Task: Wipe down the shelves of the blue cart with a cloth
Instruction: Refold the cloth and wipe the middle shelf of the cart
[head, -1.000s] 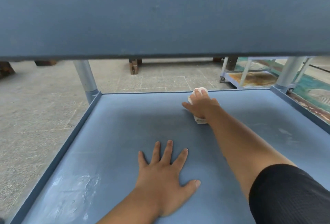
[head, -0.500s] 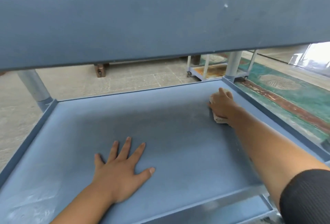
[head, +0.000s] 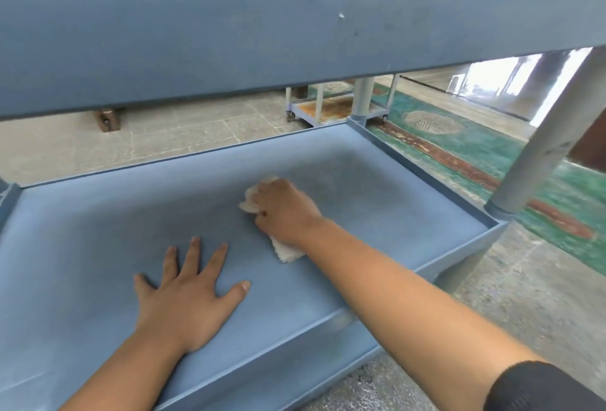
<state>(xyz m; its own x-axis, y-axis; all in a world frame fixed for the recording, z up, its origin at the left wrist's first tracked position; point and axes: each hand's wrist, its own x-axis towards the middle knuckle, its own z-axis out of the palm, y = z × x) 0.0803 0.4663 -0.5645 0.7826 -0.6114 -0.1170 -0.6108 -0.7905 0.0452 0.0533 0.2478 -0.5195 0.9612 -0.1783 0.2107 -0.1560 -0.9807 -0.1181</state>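
The blue cart's lower shelf (head: 377, 187) fills the middle of the head view, with a raised rim all round. The upper shelf (head: 262, 23) hangs over it and hides the far part. My right hand (head: 285, 210) presses a crumpled white cloth (head: 285, 251) flat on the shelf near its centre, fingers curled over it. My left hand (head: 188, 299) lies palm down with fingers spread on the shelf, nearer to me and to the left of the cloth.
Grey round posts stand at the far right corner (head: 362, 99) and the near right corner (head: 554, 135). Beyond the shelf are a tiled floor, a second small cart with a rusty shelf (head: 331, 109) and a green patterned carpet (head: 465, 145) at the right.
My right hand has slid the cloth from the far right corner back toward the middle of the shelf. The view has swung to the right. My left hand stays planted.
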